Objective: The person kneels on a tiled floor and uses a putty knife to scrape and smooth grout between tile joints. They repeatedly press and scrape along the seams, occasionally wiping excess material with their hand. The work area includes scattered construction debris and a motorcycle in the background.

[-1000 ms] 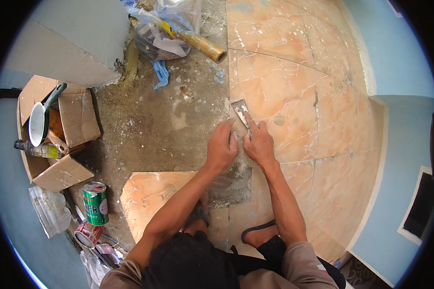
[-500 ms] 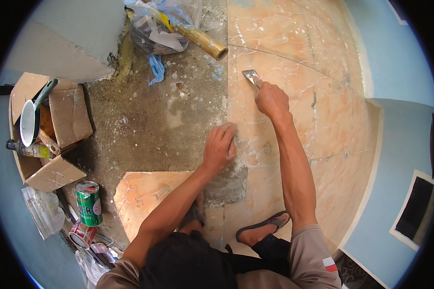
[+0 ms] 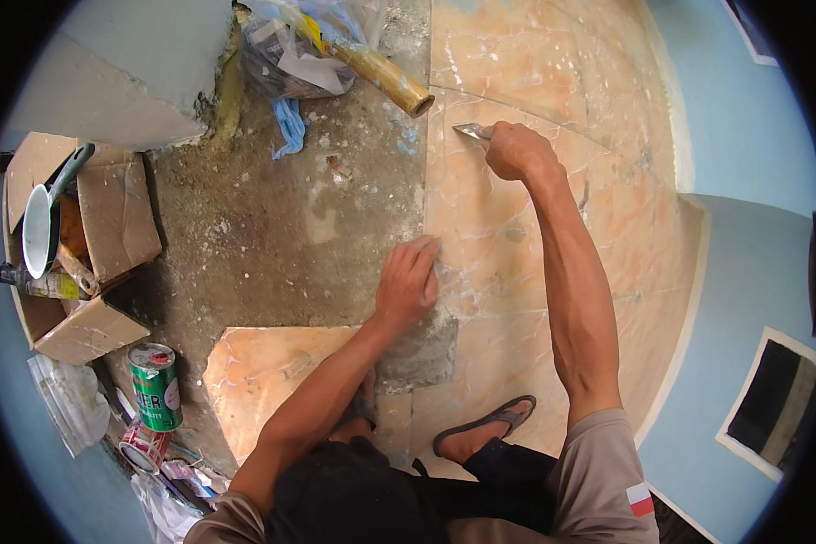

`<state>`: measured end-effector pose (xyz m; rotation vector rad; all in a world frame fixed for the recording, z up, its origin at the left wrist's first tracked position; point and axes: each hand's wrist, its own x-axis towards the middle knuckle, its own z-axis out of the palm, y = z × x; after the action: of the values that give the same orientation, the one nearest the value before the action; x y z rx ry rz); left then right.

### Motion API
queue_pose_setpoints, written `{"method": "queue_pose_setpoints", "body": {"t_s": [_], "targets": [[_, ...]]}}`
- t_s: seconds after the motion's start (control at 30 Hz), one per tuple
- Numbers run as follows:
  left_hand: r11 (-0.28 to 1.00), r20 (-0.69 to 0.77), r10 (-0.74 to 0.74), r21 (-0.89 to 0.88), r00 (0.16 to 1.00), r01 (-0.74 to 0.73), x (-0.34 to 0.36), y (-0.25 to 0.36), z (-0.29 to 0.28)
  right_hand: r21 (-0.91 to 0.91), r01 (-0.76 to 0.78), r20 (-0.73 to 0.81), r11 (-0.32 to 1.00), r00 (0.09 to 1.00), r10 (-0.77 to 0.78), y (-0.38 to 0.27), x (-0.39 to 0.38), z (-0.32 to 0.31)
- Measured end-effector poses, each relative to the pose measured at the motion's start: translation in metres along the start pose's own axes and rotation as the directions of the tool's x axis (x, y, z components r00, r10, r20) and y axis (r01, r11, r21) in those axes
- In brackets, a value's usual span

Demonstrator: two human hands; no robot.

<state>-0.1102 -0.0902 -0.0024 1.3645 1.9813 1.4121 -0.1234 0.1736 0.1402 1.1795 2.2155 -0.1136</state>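
My right hand [image 3: 520,151] is closed round the handle of a scraper [image 3: 470,131], whose flat metal blade points left over the peach marbled tiles [image 3: 494,213]. The handle is mostly hidden in my fist. Nearer to me, my left hand [image 3: 409,279] leans on the floor where the tiles meet the bare, stained concrete [image 3: 263,227]. Its fingers lie stretched forward with nothing seen in them; the thumb side is partly hidden. A loose, angular piece of tile [image 3: 258,367] rests on the concrete, partly behind my left forearm.
At left stand a cardboard box [image 3: 122,213] holding a small pan [image 3: 41,227] and a green can [image 3: 156,385]. A bamboo tube [image 3: 385,80] leans out of a plastic bag [image 3: 290,59] at the far side. Blue walls [image 3: 743,118] border the tiles.
My right hand has moved slightly farther away and turned, so the scraper blade now appears narrower and points more to the left. The left hand stays at the tile edge.
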Motion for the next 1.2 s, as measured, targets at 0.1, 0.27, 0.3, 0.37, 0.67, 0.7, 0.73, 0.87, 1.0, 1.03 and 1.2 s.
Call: {"method": "queue_pose_setpoints", "body": {"t_s": [0.1,0.27,0.3,0.37,0.67,0.7,0.73,0.87,1.0,1.03,1.2], "targets": [[1.0,-0.017,-0.008,0.014,1.0,0.008,-0.002,-0.005,-0.007,-0.073,0.086,0.009,0.994,0.996,-0.085,-0.012,-0.019,0.004],[1.0,-0.028,0.005,-0.002,1.0,-0.005,0.0,0.001,-0.002,-0.006,0.028,-0.019,1.0,0.999,-0.028,-0.008,-0.007,-0.003],[1.0,-0.026,0.01,-0.009,1.0,-0.01,0.001,0.002,-0.001,-0.01,0.011,-0.002,1.0,1.0,-0.011,-0.007,-0.002,-0.01],[1.0,-0.018,-0.001,-0.019,1.0,0.001,0.0,0.001,-0.001,-0.036,0.04,0.011,0.999,0.999,-0.04,-0.005,0.001,-0.001],[0.999,-0.031,-0.003,-0.046,1.0,0.002,0.003,0.003,0.0,-0.022,0.005,-0.036,1.0,0.999,-0.005,-0.001,0.018,-0.005],[0.999,-0.022,-0.009,-0.048,1.0,0.008,0.002,0.005,-0.001,-0.003,0.002,0.003,1.0,1.0,-0.002,0.002,0.026,-0.01],[0.999,-0.026,-0.02,-0.039,0.999,0.019,0.002,0.003,-0.003,0.007,0.047,-0.026,0.999,0.999,-0.046,0.001,0.025,-0.008],[0.999,-0.044,-0.039,-0.007,0.998,0.039,-0.004,-0.003,-0.007,0.017,0.128,-0.051,0.992,0.991,-0.127,-0.001,-0.018,0.023],[1.0,-0.038,-0.022,-0.008,0.999,0.022,0.002,0.003,-0.003,0.009,0.07,-0.109,0.997,0.992,-0.069,-0.005,-0.002,0.012],[1.0,-0.032,-0.012,-0.01,0.999,0.012,0.002,0.005,-0.001,0.017,0.035,-0.086,0.999,0.996,-0.033,-0.007,0.013,-0.003],[1.0,-0.045,-0.02,-0.014,0.999,0.019,0.0,0.003,-0.002,-0.036,0.042,-0.036,0.998,0.998,-0.043,-0.009,0.023,-0.008]]}}
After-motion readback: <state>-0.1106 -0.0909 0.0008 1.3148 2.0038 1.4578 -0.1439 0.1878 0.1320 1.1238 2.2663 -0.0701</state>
